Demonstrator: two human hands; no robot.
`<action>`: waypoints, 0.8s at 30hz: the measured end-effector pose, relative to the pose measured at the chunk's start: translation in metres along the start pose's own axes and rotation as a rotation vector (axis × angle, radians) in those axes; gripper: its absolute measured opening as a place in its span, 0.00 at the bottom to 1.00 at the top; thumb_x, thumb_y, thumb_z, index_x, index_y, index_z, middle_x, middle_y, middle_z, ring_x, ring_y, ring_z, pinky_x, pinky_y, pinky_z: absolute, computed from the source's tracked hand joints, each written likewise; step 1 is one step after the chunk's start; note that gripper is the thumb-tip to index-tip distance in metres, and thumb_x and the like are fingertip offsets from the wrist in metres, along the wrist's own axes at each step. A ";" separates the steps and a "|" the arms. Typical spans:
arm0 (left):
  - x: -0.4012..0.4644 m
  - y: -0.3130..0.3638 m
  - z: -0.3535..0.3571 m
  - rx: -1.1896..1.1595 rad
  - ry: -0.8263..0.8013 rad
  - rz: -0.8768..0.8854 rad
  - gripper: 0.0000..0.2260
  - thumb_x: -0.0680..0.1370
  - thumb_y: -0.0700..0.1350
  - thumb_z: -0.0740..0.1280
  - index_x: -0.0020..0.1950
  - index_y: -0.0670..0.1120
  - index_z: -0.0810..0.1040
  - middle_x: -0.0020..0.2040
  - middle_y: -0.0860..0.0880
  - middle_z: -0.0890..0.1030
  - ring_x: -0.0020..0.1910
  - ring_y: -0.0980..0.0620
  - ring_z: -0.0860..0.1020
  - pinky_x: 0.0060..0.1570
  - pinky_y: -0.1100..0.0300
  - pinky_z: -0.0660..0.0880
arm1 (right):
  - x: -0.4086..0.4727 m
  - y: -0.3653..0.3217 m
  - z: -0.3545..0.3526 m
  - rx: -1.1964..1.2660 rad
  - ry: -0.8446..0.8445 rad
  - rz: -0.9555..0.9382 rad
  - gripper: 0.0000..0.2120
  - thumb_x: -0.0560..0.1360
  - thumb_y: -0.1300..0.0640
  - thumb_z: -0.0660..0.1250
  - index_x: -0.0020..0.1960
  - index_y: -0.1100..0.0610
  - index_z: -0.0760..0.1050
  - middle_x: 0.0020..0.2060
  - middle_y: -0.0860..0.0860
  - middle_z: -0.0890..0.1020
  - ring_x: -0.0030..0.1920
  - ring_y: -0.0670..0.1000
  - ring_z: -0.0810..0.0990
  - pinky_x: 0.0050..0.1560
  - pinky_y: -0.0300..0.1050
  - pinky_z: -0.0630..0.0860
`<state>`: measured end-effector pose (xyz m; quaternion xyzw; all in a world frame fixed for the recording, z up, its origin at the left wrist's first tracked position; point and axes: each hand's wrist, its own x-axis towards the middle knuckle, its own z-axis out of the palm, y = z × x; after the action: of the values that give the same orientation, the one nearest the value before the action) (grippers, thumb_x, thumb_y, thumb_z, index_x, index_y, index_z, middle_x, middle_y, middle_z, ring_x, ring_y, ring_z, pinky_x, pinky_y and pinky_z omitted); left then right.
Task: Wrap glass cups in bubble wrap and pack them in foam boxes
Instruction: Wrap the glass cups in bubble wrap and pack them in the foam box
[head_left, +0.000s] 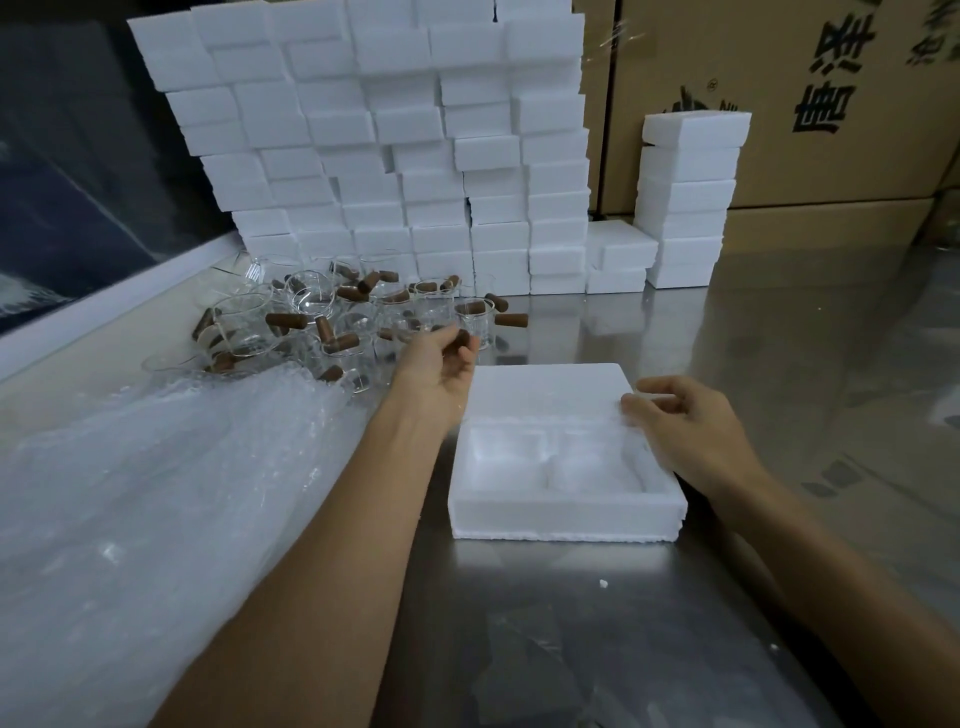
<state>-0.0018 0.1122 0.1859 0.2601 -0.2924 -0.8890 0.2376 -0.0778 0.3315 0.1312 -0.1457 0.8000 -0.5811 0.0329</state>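
Note:
An open white foam box (566, 514) with two moulded hollows lies on the steel table in front of me; its lid (545, 387) lies flat just behind it. My right hand (685, 431) rests at the box's right rim, fingers loosely curled, holding nothing. My left hand (441, 358) reaches to the pile of glass cups (322, 317) with brown wooden handles and pinches the brown handle of one cup (470, 325) at the pile's near right edge. A heap of clear bubble wrap (156, 493) covers the table on the left.
A tall wall of stacked white foam boxes (389, 156) stands behind the cups, with a shorter stack (691, 202) to its right. Cardboard cartons (779, 104) line the back. A white ledge (104, 306) runs along the left. Small foam crumbs (603, 583) lie on the steel table (571, 649).

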 end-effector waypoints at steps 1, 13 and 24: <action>-0.008 -0.003 0.003 0.052 -0.017 0.006 0.02 0.79 0.35 0.67 0.46 0.36 0.77 0.38 0.41 0.81 0.32 0.52 0.79 0.22 0.70 0.71 | -0.001 -0.002 -0.001 -0.027 0.022 -0.013 0.11 0.75 0.51 0.71 0.56 0.51 0.80 0.43 0.43 0.85 0.46 0.47 0.83 0.50 0.48 0.80; -0.078 -0.036 0.016 0.412 -0.145 0.181 0.09 0.75 0.44 0.74 0.53 0.42 0.83 0.49 0.48 0.86 0.18 0.56 0.62 0.17 0.66 0.53 | -0.039 -0.040 0.000 -0.035 0.039 -0.734 0.16 0.75 0.56 0.74 0.61 0.51 0.78 0.47 0.41 0.83 0.45 0.46 0.84 0.45 0.45 0.80; -0.107 -0.064 0.012 0.434 -0.259 0.151 0.05 0.73 0.47 0.74 0.45 0.48 0.86 0.40 0.49 0.81 0.19 0.54 0.60 0.18 0.65 0.53 | -0.050 -0.039 0.015 0.090 0.133 -0.828 0.13 0.74 0.62 0.75 0.58 0.53 0.82 0.42 0.42 0.84 0.37 0.45 0.84 0.40 0.38 0.80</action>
<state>0.0539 0.2245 0.1872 0.1665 -0.5229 -0.8110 0.2027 -0.0193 0.3206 0.1574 -0.4155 0.6480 -0.5878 -0.2488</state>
